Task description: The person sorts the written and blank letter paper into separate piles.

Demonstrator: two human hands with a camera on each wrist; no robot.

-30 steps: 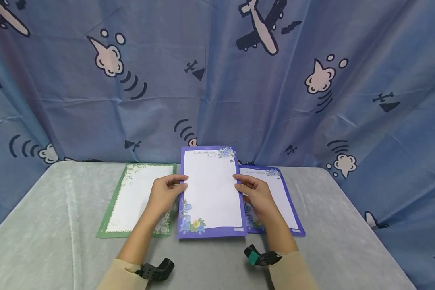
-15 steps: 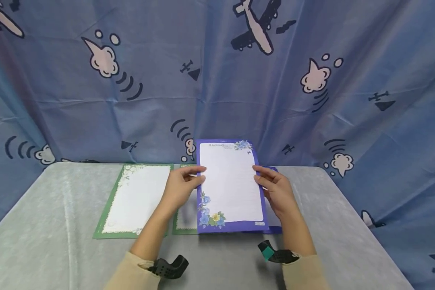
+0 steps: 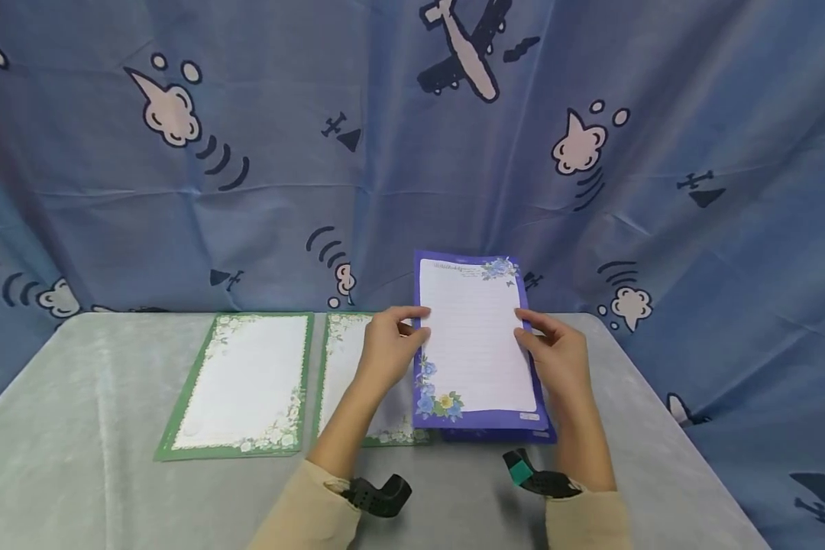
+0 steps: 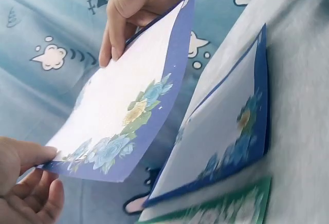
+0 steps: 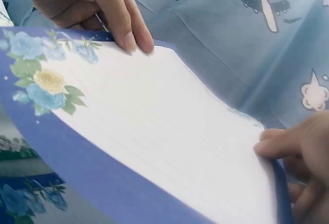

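Note:
A purple-bordered sheet of letter paper (image 3: 474, 336), printed with blue and yellow flowers, is held up by both hands. My left hand (image 3: 389, 344) pinches its left edge between thumb and fingers. At the opposite edge, my right hand (image 3: 560, 355) grips it the same way. In the left wrist view, the paper bows slightly and hangs above a matching purple sheet (image 4: 216, 126) lying on the table. From the head view, most of that lower sheet is hidden behind the held one.
Two green-bordered sheets lie on the pale cloth-covered table (image 3: 55, 428): a left one (image 3: 241, 382) in full view, and a middle green sheet (image 3: 340, 351) partly covered by the left arm. A blue curtain (image 3: 282, 153) with airplane prints hangs behind.
Both hands have carried the purple sheet rightward and somewhat up, from in front of the middle green sheet to over the lower purple one. The middle green sheet has come into view.

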